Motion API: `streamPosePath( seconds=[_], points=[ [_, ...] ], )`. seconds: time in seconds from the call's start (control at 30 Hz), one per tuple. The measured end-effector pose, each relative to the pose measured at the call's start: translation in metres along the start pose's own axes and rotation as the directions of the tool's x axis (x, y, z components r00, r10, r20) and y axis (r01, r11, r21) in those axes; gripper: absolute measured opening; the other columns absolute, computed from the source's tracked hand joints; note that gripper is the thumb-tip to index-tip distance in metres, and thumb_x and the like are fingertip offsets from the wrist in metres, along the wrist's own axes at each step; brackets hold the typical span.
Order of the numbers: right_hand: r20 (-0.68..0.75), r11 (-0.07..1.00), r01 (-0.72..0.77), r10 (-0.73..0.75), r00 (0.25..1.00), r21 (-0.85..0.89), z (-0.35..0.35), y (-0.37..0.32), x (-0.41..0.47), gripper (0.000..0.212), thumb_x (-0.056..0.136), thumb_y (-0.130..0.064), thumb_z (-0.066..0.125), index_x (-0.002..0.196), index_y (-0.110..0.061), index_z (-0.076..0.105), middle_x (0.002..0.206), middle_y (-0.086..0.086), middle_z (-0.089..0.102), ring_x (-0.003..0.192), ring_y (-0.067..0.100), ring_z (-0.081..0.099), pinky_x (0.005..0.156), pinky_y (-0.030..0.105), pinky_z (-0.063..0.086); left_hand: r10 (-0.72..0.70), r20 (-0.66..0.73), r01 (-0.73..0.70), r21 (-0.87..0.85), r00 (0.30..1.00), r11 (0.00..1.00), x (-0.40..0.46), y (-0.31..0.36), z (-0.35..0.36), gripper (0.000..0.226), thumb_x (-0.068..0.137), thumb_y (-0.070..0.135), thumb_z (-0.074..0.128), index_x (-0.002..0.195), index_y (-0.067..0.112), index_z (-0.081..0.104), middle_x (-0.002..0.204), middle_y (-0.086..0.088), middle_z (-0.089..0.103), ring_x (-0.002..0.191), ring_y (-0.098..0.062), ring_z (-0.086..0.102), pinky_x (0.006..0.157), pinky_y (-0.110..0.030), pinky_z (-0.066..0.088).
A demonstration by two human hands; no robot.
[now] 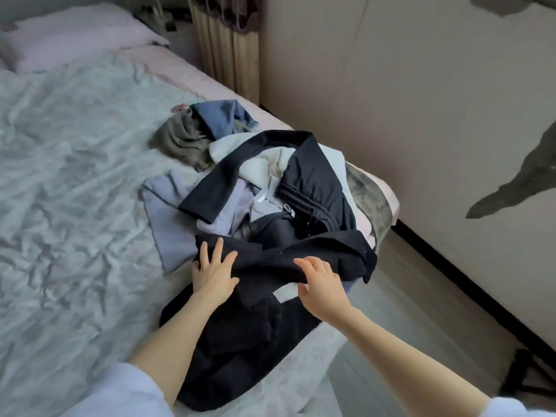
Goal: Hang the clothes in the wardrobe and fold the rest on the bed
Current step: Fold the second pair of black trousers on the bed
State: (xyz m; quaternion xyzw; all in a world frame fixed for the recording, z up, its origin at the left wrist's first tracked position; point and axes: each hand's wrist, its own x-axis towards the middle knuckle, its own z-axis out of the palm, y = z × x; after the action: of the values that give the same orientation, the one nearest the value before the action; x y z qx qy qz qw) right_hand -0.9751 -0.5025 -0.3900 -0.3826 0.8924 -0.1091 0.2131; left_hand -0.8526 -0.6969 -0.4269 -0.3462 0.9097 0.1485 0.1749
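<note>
Pressing flat on black garment [270, 266], left hand [213, 270] has fingers spread and straight; right hand [320, 284] curls fingers over fold of same garment, thumb beneath. No readable writing; small white tag [261, 197] blank at this size. Clothes pile [255, 182] heaped near bed [75, 191] corner: black trousers, lilac, white, olive, blue pieces. Pillow [69, 37] at far end. Beige wardrobe door [421, 100] beside bed.

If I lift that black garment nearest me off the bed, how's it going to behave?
Probably floppy: the black garment already drapes in folds over the bed edge. It may drag neighbours, since it overlaps the clothes pile. Likely needs both hands, left hand and right hand.
</note>
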Motion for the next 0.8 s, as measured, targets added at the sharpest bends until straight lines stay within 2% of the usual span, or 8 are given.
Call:
streamPosePath(
  seconds=[0.13,0.23,0.3,0.4,0.47,0.53,0.7,0.8],
  points=[
    [0.135,0.971,0.069,-0.038,0.99,-0.229,-0.006,0.027,0.055,0.083,0.091,-0.034,0.053,0.15,-0.028,-0.006,0.158,-0.001,-0.003,0.146,0.022,-0.005,0.114,0.053,0.009,-0.01,-0.106,0.002,-0.074,0.994,0.997,0.031,0.004,-0.004,0.027,0.099,0.031,0.043,0.121,0.021,0.053,0.129,-0.001,0.055,0.134,-0.022,0.036,0.112,-0.041,0.023],
    [0.187,0.928,0.134,-0.071,0.98,-0.347,-0.011,0.043,0.086,0.099,0.089,-0.042,0.055,0.144,-0.028,-0.026,0.158,-0.002,-0.01,0.146,0.024,-0.009,0.113,0.058,0.007,-0.118,-0.21,0.085,-0.161,0.97,0.983,0.037,0.011,-0.028,0.019,0.098,0.024,0.044,0.11,0.015,0.055,0.101,-0.01,0.066,0.098,-0.031,0.058,0.079,-0.038,0.038],
    [0.192,0.924,0.162,-0.1,0.976,-0.345,-0.014,0.042,0.111,0.106,0.086,-0.045,0.059,0.142,-0.029,-0.03,0.157,-0.003,-0.004,0.145,0.027,-0.001,0.113,0.056,0.012,-0.262,-0.243,0.19,-0.285,0.934,0.94,0.045,0.009,-0.051,0.019,0.098,0.02,0.042,0.112,0.013,0.053,0.099,-0.014,0.066,0.092,-0.036,0.059,0.067,-0.036,0.036],
    [0.212,0.953,0.121,-0.062,0.975,-0.278,-0.021,0.026,0.141,0.089,0.086,-0.041,0.058,0.15,-0.027,-0.002,0.146,0.004,0.026,0.13,0.027,0.037,0.102,0.044,0.032,-0.453,-0.247,0.299,-0.478,0.856,0.826,0.052,-0.004,-0.081,0.025,0.098,0.014,0.036,0.117,0.014,0.052,0.102,-0.015,0.064,0.093,-0.038,0.057,0.066,-0.034,0.037],
    [0.26,0.949,0.151,-0.077,0.963,-0.277,-0.028,0.002,0.156,0.05,0.09,-0.027,0.047,0.137,-0.02,0.032,0.127,0.005,0.052,0.111,0.028,0.055,0.081,0.037,0.04,-0.564,-0.197,0.347,-0.616,0.802,0.708,0.046,-0.018,-0.096,0.027,0.097,0.011,0.034,0.115,0.01,0.054,0.105,-0.015,0.061,0.093,-0.033,0.054,0.072,-0.036,0.042],
    [0.24,0.95,0.207,-0.15,0.959,-0.233,-0.036,-0.03,0.165,0.029,0.088,-0.015,0.041,0.117,-0.015,0.044,0.111,0.008,0.062,0.098,0.031,0.06,0.066,0.033,0.037,-0.684,-0.099,0.362,-0.788,0.723,0.497,0.037,-0.036,-0.107,0.027,0.098,0.011,0.034,0.111,0.006,0.057,0.109,-0.016,0.06,0.091,-0.027,0.05,0.078,-0.034,0.041],
    [0.107,0.945,0.277,-0.297,0.949,0.173,-0.069,-0.152,0.177,0.03,0.085,-0.007,0.042,0.115,-0.008,0.044,0.098,0.018,0.063,0.088,0.038,0.058,0.062,0.036,0.037,-0.874,0.173,0.314,-0.949,0.455,-0.025,-0.002,-0.101,-0.125,0.028,0.101,0.021,0.038,0.114,0.001,0.053,0.118,-0.022,0.056,0.105,-0.035,0.055,0.091,-0.044,0.046],
    [-0.024,0.811,0.377,-0.411,0.911,0.448,-0.085,-0.217,0.18,0.039,0.083,-0.002,0.043,0.121,-0.009,0.044,0.109,0.015,0.06,0.1,0.037,0.056,0.077,0.042,0.045,-0.875,0.236,0.153,-0.97,0.422,-0.188,-0.015,-0.126,-0.125,0.033,0.101,0.024,0.04,0.128,0.005,0.043,0.126,-0.017,0.052,0.107,-0.032,0.054,0.096,-0.047,0.046]
  ],
)
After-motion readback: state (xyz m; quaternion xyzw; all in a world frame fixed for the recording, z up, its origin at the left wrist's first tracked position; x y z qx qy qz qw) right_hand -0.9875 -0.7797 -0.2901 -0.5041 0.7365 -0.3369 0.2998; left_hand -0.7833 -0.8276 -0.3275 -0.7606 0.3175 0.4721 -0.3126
